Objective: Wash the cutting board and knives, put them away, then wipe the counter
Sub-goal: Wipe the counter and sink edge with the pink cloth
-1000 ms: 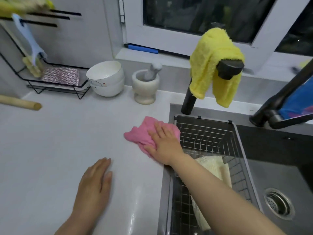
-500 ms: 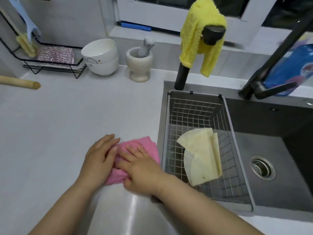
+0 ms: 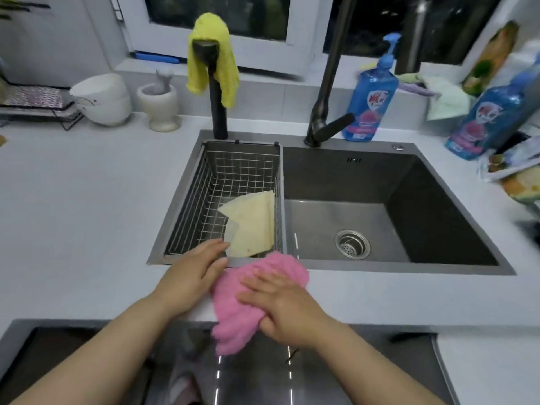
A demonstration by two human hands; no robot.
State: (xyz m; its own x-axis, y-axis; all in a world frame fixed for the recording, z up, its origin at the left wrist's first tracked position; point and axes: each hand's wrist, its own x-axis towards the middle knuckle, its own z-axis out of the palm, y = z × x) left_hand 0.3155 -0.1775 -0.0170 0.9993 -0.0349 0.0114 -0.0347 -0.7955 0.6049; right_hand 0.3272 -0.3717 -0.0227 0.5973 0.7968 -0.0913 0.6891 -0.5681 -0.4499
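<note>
A pink cloth (image 3: 233, 314) lies on the narrow strip of white counter (image 3: 73, 223) in front of the sink (image 3: 438, 223), its lower end hanging over the counter's front edge. My right hand (image 3: 280, 302) presses flat on the cloth with straight fingers. My left hand (image 3: 193, 273) rests on the counter just left of the cloth, fingers stretched out toward the sink rim and touching the cloth's left edge. No cutting board or knife is in view.
A wire basket (image 3: 233, 171) in the sink's left part holds a pale yellow cloth (image 3: 251, 226). A yellow towel (image 3: 213, 57) hangs on a black tap. White bowls (image 3: 102, 97), a mortar (image 3: 159, 106) and blue soap bottles (image 3: 368, 95) stand behind.
Both hands and the pink cloth have slid right along the counter, from left of the sink to the strip in front of it. The left hand no longer lies on the cloth.
</note>
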